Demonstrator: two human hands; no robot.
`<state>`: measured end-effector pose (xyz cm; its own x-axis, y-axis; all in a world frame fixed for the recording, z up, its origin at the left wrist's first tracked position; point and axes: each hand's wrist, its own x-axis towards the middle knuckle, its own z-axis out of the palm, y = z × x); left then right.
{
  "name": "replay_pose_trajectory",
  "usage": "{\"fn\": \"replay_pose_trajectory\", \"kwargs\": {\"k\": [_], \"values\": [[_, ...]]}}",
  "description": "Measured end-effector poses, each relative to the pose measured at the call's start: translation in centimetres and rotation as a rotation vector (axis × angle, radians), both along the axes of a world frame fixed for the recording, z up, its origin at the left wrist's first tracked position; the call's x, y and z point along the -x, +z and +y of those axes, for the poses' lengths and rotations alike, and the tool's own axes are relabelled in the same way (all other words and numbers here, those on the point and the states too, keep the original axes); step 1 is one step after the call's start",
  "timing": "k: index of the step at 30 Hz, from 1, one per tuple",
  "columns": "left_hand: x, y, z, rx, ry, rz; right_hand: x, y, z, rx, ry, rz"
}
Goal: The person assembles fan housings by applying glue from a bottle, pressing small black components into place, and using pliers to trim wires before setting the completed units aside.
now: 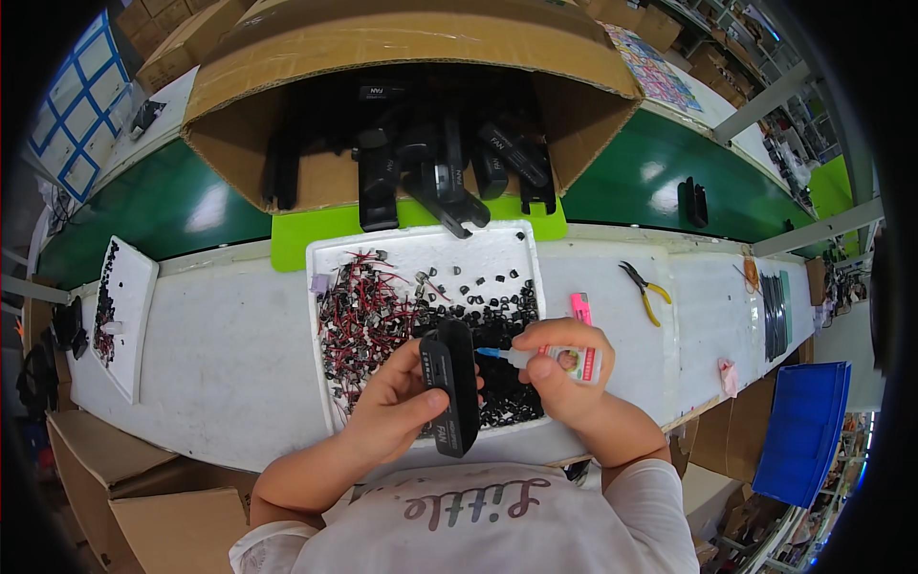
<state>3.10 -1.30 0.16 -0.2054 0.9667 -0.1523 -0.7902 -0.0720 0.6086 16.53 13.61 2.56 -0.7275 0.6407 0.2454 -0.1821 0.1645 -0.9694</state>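
My left hand point(400, 407) is closed around a black elongated plastic housing point(452, 392), held upright over the near part of a white foam tray point(330, 258). In my right hand point(564, 368) is a small white glue bottle point(585, 364) with a coloured label, gripped between thumb and fingers. Its blue tip point(489, 352) points left at the housing's upper right side; whether the two touch I cannot tell. Inside the tray lie a heap of small parts with red and black wires point(368, 311) on the left and many small black plastic pieces point(507, 407) on the right.
Beyond the tray, a large cardboard box point(225, 143) on its side holds several black housings point(382, 177). Yellow-handled pliers point(645, 292) and a pink object point(580, 308) lie right of the tray. A second foam tray point(139, 320) sits far left; a blue bin point(801, 430) stands right.
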Motion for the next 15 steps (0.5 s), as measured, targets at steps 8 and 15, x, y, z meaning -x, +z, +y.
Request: {"fn": "replay_pose_trajectory", "kwargs": {"k": [8, 15], "values": [[-0.03, -0.36, -0.13, -0.018, -0.021, -0.001, 0.25, 0.09, 0.22, -0.109, 0.056, -0.033], [-0.07, -0.35, -0.19, -0.017, -0.021, -0.003, 0.50, 0.20, 0.20, -0.149, 0.056, 0.003]]}}
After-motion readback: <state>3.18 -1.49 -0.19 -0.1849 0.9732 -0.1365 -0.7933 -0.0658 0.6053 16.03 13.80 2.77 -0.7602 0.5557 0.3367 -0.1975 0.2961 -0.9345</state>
